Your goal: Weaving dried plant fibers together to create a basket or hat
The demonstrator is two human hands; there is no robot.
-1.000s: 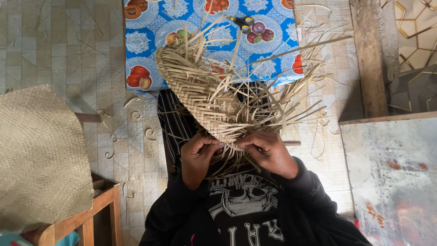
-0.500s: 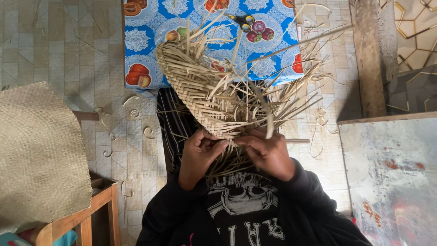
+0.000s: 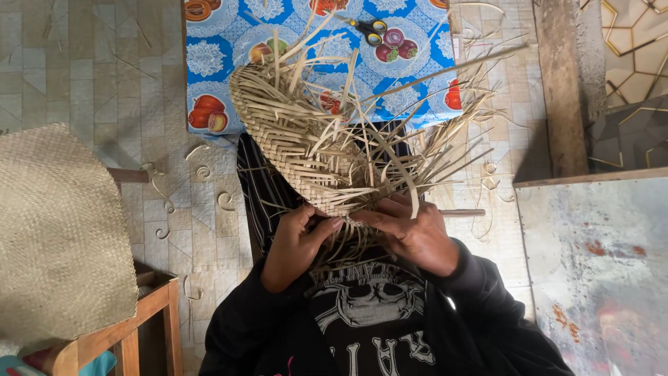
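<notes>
A half-woven straw basket (image 3: 299, 139) with many loose strips sticking out rests tilted on my lap. My left hand (image 3: 296, 244) pinches its near woven edge from the left. My right hand (image 3: 410, 233) grips the same edge and a few strips from the right. Both hands meet close to my chest, over a black printed shirt. Loose strips fan out to the right and above the basket.
A blue patterned mat (image 3: 216, 63) with black-and-yellow scissors (image 3: 369, 28) lies on the tiled floor ahead. A finished woven mat (image 3: 56, 230) drapes over a wooden stool (image 3: 132, 334) at left. A worn metal sheet (image 3: 591, 271) and a wooden beam (image 3: 560, 83) stand at right. Straw curls litter the floor.
The basket has tilted and turned slightly leftward in my hands. My fingers have shifted along the near edge, working the strips together.
</notes>
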